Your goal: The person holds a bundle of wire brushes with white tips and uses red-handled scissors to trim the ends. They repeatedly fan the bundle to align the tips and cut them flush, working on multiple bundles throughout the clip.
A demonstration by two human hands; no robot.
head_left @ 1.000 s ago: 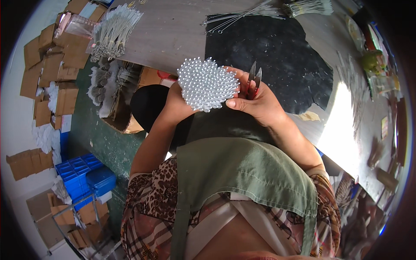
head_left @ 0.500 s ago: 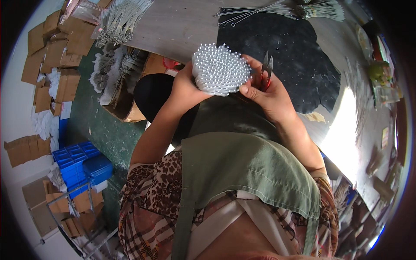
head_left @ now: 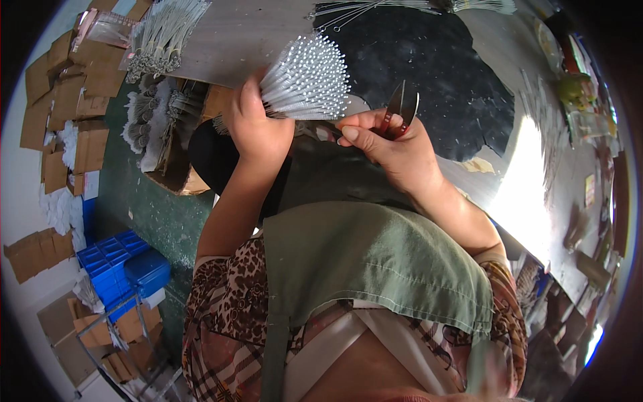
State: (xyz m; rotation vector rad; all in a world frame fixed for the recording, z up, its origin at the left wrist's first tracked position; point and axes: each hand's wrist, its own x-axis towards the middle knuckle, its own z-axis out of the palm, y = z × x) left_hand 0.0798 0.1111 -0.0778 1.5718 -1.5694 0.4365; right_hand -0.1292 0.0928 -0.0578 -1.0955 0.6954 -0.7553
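Observation:
My left hand [head_left: 256,127] grips a thick bundle of thin white-tipped wire stems [head_left: 305,77], fanned out and pointing up and to the right over the grey table [head_left: 241,33]. My right hand [head_left: 395,144] holds small pliers with red handles [head_left: 400,110], jaws pointing up, just right of the bundle. Its thumb reaches toward the base of the stems. A green apron [head_left: 375,254] covers my lap below both hands.
A black mat [head_left: 435,67] lies on the table behind the hands. More wire bundles lie at top left [head_left: 164,37] and along the top edge [head_left: 375,8]. Cardboard pieces [head_left: 63,100] and blue crates [head_left: 117,268] sit on the floor at left.
The bundle has tilted from showing its beaded tips face-on to lying sideways, fanned to the right. Both hands have risen in the picture, and the pliers now stand apart from the bundle.

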